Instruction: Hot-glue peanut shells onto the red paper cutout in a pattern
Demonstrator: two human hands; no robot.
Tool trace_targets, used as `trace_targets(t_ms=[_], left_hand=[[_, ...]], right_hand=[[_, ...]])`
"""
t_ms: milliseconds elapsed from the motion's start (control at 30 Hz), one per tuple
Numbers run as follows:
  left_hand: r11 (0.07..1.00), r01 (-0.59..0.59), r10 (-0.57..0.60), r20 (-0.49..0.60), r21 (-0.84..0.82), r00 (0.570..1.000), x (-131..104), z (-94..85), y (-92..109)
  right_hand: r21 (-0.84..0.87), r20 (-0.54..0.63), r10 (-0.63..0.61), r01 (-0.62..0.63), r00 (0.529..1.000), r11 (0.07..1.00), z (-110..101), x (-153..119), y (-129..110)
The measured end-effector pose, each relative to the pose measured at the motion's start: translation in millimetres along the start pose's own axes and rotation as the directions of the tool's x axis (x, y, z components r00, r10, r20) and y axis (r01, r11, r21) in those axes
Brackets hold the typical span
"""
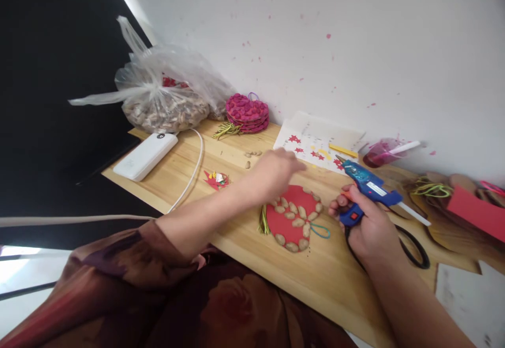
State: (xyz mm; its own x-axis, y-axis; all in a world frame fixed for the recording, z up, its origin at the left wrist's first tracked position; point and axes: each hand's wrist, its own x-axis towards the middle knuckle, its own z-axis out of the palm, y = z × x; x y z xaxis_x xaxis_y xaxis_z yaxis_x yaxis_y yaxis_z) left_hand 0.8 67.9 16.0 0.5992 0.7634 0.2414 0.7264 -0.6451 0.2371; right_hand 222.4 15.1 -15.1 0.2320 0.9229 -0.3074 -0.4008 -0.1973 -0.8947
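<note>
A blue glue gun (372, 184) with a white stick out of its back is held in my right hand (369, 221), its nozzle pointing up and left over the paper. My left hand (278, 171) hovers above the upper left part of a red heart-shaped piece (286, 225); its fingers are bent, and what they may hold is too small and blurred to tell. Pistachio-like shells line the heart's edge and cross its middle. A teal loop (320, 231) sticks out at the heart's right, and a green tassel (263, 220) lies at its left.
Loose shells (248, 164) lie left of my left hand. Behind are a bag of shells (165, 111), stacked pink pieces (248, 113), paper with red stars (315, 136) and a pink-stained cup (379, 153). A white power bank (145, 156) with a cable sits left, scissors (414, 248) right.
</note>
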Motion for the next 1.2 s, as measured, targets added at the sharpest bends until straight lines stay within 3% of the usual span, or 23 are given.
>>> trace_targets(t_ms=[67,167,300,467,633,733,833,933,1067,1200], left_hand=[[0.982,0.185,-0.184,0.034,-0.045,0.982,-1,-17.4,-28],[0.945,0.323,-0.317,0.099,-0.049,0.943,-4,-30.1,-69],[0.908,0.412,-0.399,0.145,-0.075,0.905,-3,-16.6,-98],[0.921,0.383,-0.365,0.182,-0.075,0.913,2,3.3,-92],[0.963,0.237,-0.193,0.292,-0.125,0.937,-12,-12.5,-79],[0.945,0.284,-0.24,0.251,-0.16,0.938,-29,-29.8,-76],[0.901,0.405,-0.359,0.254,-0.156,0.898,-45,-37.0,-72],[0.893,0.431,-0.386,0.271,-0.131,0.882,-54,-27.5,-66],[0.911,0.399,-0.381,0.159,-0.103,0.911,-51,-7.3,-59],[0.913,0.384,-0.373,0.096,-0.141,0.923,-41,-6.5,-59]], right_hand=[[0.004,0.005,-0.011,0.011,1.0,1.0,0,1,-1],[0.005,0.011,-0.022,0.022,1.0,1.0,0,0,-1],[-0.004,0.029,-0.034,0.034,0.999,0.999,1,0,0],[0.01,0.048,-0.025,0.024,0.999,1.0,-2,3,1],[0.016,0.069,-0.023,0.022,0.997,1.0,-4,4,3],[-0.003,0.067,-0.022,0.023,0.998,1.0,-5,4,3],[-0.013,0.065,-0.034,0.035,0.997,0.999,-5,5,3],[-0.022,0.068,-0.034,0.036,0.997,0.999,-4,4,3],[-0.024,0.068,-0.028,0.029,0.997,0.999,-1,2,2],[-0.017,0.064,-0.032,0.034,0.997,0.999,-1,2,1]])
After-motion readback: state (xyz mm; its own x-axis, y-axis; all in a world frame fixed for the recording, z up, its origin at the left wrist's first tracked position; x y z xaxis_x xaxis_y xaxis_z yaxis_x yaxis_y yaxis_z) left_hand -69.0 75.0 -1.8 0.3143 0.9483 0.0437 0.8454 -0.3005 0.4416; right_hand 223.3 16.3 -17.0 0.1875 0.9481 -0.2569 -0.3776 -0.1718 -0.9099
